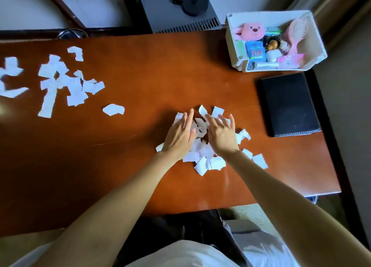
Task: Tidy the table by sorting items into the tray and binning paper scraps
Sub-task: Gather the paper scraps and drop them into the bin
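Observation:
A heap of white paper scraps (208, 160) lies in the middle of the brown table (140, 76). My left hand (179, 137) rests flat on the heap's left side with its fingers spread. My right hand (222, 134) lies flat on the right side, fingers apart. Neither hand grips anything that I can see. More paper scraps (58, 80) are scattered at the table's left, and one single scrap (113, 109) lies apart. The white tray (259, 15) stands at the back right, filled with small items, among them a pink plush (251, 31) and a pink hairbrush (297, 31).
A black notebook (289, 104) lies at the right edge, in front of the tray. A metal bowl rim (70, 33) shows at the far edge on the left. Behind the table stand a grey box (176, 11) and a wooden chair frame (66, 7).

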The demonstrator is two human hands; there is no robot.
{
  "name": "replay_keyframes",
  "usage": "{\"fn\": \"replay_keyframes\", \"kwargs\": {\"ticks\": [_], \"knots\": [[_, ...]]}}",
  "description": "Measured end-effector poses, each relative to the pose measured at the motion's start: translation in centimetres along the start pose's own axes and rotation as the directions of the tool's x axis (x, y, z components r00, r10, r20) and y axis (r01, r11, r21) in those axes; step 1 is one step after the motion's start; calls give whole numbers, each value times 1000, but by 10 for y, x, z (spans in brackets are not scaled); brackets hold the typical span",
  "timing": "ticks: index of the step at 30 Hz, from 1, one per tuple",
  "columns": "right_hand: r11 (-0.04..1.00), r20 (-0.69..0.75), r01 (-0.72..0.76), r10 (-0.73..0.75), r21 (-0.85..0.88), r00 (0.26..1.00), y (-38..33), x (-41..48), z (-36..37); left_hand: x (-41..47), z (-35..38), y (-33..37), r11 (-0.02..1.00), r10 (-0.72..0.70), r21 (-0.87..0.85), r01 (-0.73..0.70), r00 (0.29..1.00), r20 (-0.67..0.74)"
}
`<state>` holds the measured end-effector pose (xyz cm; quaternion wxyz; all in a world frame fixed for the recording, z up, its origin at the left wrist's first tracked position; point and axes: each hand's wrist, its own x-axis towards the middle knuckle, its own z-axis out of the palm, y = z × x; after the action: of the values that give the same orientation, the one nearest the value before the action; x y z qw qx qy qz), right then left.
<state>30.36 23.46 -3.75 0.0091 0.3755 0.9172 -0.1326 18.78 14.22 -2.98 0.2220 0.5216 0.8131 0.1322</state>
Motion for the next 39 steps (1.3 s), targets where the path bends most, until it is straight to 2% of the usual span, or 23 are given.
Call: {"fn": "replay_keyframes", "kwargs": {"ticks": [3, 5, 9, 16, 19, 24, 29, 34, 36, 39], "knots": [[998, -97, 13, -8, 53, 995, -26, 11, -13, -7, -26, -5, 996, -84, -4, 84, 992, -89], [996, -107, 51, -42, 77, 993, -51, 21, -18, -10, -45, -15, 984, -169, 38, 174, 979, -112], [990, 49, 119, -122, 75, 991, -113, 43, -26, -22, -85, -53, 925, -356, 90, 370, 924, -141], [961, 236, 253, -274, 115, 932, -254, 103, -12, -50, -158, -181, 788, -608, -38, 614, 767, -207], [961, 299, 226, -266, 163, 916, -312, 138, -5, -52, -190, -242, 753, -652, -71, 654, 728, -212], [981, 384, 113, -165, 155, 908, -374, 205, 12, -38, -227, -338, 720, -693, -112, 685, 699, -178], [990, 399, -28, -29, 135, 916, -404, 258, 39, -9, -240, -402, 734, -678, -105, 671, 716, -166], [984, 331, -135, 90, 115, 939, -413, 291, 58, 25, -236, -437, 737, -674, -60, 673, 725, -146], [988, 346, -108, 63, 113, 936, -415, 299, 65, 35, -232, -448, 725, -687, -67, 686, 713, -138], [990, 356, 62, -104, 128, 929, -417, 300, 73, 40, -224, -461, 748, -662, -39, 662, 741, -111]]}}
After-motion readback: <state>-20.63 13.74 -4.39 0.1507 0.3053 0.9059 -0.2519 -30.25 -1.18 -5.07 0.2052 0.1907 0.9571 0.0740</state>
